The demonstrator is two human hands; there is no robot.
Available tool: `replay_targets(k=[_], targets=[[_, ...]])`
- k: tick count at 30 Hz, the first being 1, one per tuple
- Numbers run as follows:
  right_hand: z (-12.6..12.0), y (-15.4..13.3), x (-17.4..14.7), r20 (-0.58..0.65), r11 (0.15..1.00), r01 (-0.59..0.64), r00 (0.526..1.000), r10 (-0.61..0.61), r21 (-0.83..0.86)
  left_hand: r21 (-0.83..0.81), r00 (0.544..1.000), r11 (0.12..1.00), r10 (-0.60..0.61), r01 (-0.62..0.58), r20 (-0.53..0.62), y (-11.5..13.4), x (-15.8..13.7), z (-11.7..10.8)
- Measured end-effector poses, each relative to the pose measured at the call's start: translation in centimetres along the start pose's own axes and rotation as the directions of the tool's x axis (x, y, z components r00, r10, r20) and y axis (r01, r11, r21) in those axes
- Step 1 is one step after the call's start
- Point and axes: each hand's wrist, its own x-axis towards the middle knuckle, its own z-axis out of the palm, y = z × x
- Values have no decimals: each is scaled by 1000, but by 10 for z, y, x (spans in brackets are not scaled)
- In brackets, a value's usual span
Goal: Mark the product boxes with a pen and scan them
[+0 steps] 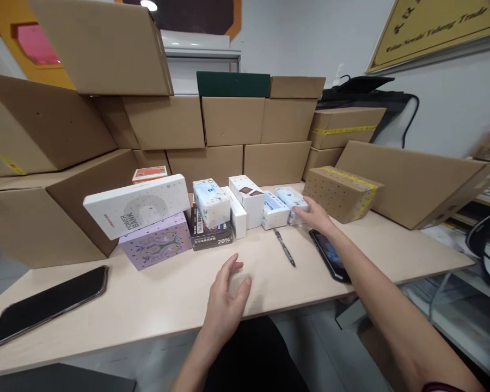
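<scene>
My right hand (315, 214) reaches to the rightmost blue-and-white tissue pack (289, 197), its fingers gripping the pack's right end. Close beside that pack sits a second tissue pack (275, 211). My left hand (227, 294) hovers near the table's front edge, holding nothing, thumb and fingers apart. Farther left in the row are a tall white box (253, 209), a narrow white box (239, 218) and another tissue pack (212, 202), which rests on a dark box (212, 238). A pen (285, 248) lies in front of the row.
A white power bank box (147, 204) leans on a purple patterned box (157, 242). Phones lie at the left (49, 302) and right (330, 256) of the table (155, 305). Stacked cartons (232, 122) wall the back; a dotted brown box (338, 193) stands right.
</scene>
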Motion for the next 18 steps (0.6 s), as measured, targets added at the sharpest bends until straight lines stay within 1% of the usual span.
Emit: replay_targets(k=[2, 4, 6, 8, 10, 12, 14, 16, 18], targets=[[-16, 4, 5, -56, 1000, 1, 998, -2, -7, -17, 1000, 1000, -11, 11, 7, -3, 0, -1], [-42, 11, 13, -173, 999, -31, 985, 24, -37, -12, 999, 1000, -24, 24, 23, -4, 0, -1], [-72, 20, 21, -277, 994, -87, 959, 64, -72, 8, 998, 999, -34, 34, 47, -3, -1, -1], [-98, 35, 30, -302, 985, -147, 946, 114, -88, 23, 997, 999, -41, 40, 67, -2, -1, 0], [-113, 53, 38, -259, 979, -187, 953, 160, -85, 30, 996, 999, -46, 44, 80, -1, -1, 0], [-117, 74, 46, -196, 979, -192, 965, 175, -69, 44, 995, 998, -54, 50, 89, 1, 0, 1], [-112, 94, 54, -176, 982, -181, 969, 170, -46, 66, 993, 996, -61, 55, 100, 3, 1, 2], [-102, 109, 61, -211, 985, -173, 964, 164, -23, 88, 992, 995, -60, 51, 108, 4, 1, 2], [-92, 119, 67, -278, 985, -171, 946, 164, -2, 100, 993, 994, -46, 35, 110, 4, 2, 3]])
